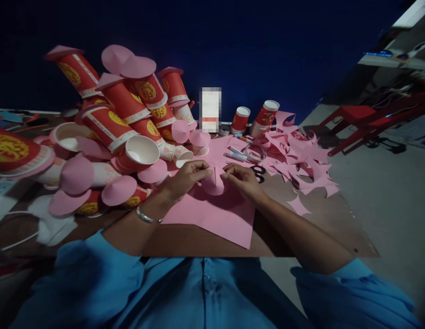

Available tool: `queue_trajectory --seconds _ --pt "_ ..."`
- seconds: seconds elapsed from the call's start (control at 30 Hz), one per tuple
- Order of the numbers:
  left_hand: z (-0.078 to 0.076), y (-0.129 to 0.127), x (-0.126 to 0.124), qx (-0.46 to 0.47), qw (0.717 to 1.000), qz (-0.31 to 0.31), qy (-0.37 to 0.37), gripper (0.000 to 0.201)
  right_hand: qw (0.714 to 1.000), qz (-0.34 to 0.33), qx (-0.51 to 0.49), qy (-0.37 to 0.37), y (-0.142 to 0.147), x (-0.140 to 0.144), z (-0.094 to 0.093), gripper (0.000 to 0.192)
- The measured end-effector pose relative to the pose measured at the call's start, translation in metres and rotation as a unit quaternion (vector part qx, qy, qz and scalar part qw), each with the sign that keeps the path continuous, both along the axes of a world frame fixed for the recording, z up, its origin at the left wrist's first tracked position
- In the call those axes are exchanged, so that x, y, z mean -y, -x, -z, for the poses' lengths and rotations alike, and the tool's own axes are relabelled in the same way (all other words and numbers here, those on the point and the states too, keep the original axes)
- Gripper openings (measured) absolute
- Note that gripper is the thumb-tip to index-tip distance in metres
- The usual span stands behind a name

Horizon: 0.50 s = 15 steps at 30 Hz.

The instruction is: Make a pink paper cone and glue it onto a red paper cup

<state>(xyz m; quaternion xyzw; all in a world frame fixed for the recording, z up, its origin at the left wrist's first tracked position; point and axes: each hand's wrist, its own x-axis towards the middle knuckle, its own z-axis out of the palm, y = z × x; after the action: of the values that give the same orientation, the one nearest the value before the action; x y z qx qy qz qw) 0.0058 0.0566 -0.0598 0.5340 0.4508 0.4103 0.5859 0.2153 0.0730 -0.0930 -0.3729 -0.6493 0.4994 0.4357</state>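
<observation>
Between my two hands is a small pink paper disc (pixel 214 186) with a slit running in from its far edge. My left hand (pixel 192 177) pinches it on the left of the slit, thumb and fingers pressed together. On the other side my right hand (pixel 242 179) pinches its right edge the same way. Beneath lies a large pink paper sheet (pixel 219 219), flat on the brown table. Black-handled scissors (pixel 258 173) rest just beyond my right hand, their blades partly hidden. A glue tube (pixel 237 154) and a roll of clear tape (pixel 255 153) lie farther back.
Red paper cups with pink cone tops (pixel 121 98) are piled high at the left. Pink paper offcuts (pixel 298 155) heap at the right. Two red cups (pixel 240 121) stand at the back near a blurred white box (pixel 211 109). A red stool (pixel 356 119) is beyond the table's right edge.
</observation>
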Motion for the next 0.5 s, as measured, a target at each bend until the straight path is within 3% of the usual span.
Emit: queue_trajectory --seconds 0.5 --pt "0.0035 0.0007 -0.0023 0.037 0.999 0.024 0.019 0.033 0.998 -0.029 -0.012 0.051 0.0007 0.0027 -0.004 0.054"
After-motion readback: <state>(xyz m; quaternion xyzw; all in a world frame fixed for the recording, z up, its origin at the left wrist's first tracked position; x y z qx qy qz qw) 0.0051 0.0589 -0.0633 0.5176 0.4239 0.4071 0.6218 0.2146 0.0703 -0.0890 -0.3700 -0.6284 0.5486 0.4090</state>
